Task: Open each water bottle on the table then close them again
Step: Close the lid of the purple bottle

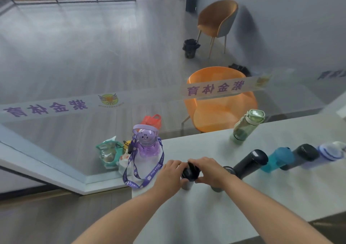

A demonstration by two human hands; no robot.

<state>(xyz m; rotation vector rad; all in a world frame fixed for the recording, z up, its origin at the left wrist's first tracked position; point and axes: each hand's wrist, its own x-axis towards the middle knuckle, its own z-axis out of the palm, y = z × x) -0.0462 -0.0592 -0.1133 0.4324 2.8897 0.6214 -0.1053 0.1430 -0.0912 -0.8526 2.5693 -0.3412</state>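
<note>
Table (215, 215): white, bottles ranged across it.
Row at right: 5 bottles, caps on, from the dark flask (250, 162) outward; whether any were handled cannot be told.
Green bottle (247, 125): far edge, lid shut.
Purple bottle (147, 140): left, capped.
Bottle in hand (188, 180): near centre, left hand (171, 175) holding its body.
Black cap (190, 170): right hand (209, 169) wrapped on it, mid-twist, likely.

Seven water bottles stand on a pale counter (206, 215): a purple translucent cat-faced bottle with a lanyard (147, 142), a grey bottle with a black cap (189, 173) under both hands, a green clear flip-top bottle (247, 125), then a black flask (250, 162), teal bottle (279, 158), second black flask (301, 155) and white-lilac bottle (329, 153), all capped.
</note>
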